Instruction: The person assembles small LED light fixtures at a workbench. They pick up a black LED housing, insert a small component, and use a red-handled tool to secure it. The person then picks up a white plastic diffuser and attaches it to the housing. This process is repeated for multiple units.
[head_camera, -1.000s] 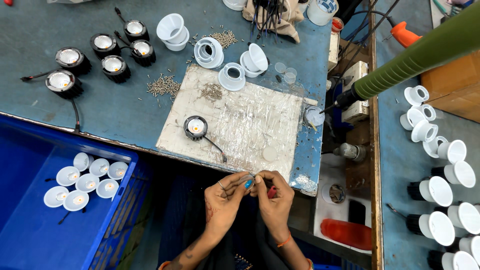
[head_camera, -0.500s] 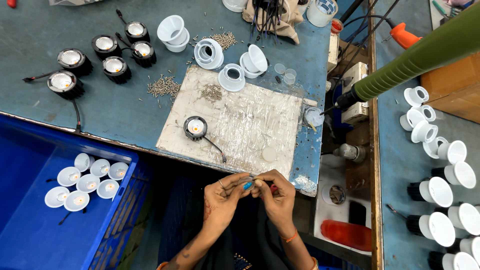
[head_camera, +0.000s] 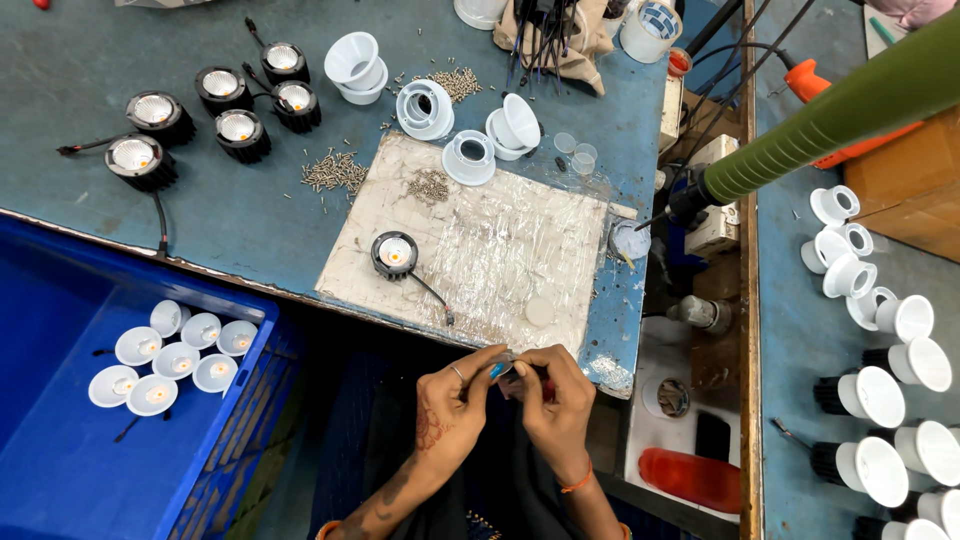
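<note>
Both my hands meet just below the near edge of the work mat (head_camera: 480, 250). My left hand (head_camera: 455, 405) pinches a small part with a blue tip (head_camera: 497, 370) between thumb and forefinger. My right hand (head_camera: 555, 400) closes on the same small piece from the other side; its red part is mostly hidden by the fingers. A black round lamp module (head_camera: 394, 254) with a lit centre and a short lead lies on the mat, apart from both hands.
Several black lamp modules (head_camera: 215, 110), white lamp housings (head_camera: 430, 108) and piles of screws (head_camera: 335, 172) lie on the blue table. A blue crate (head_camera: 60, 470) at left holds several white lamps (head_camera: 165, 355). More white lamps (head_camera: 880, 390) line the right bench. A green pole (head_camera: 830, 115) crosses the upper right.
My hands have drawn closer together around the small part and shifted slightly; the lamp on the mat has not moved.
</note>
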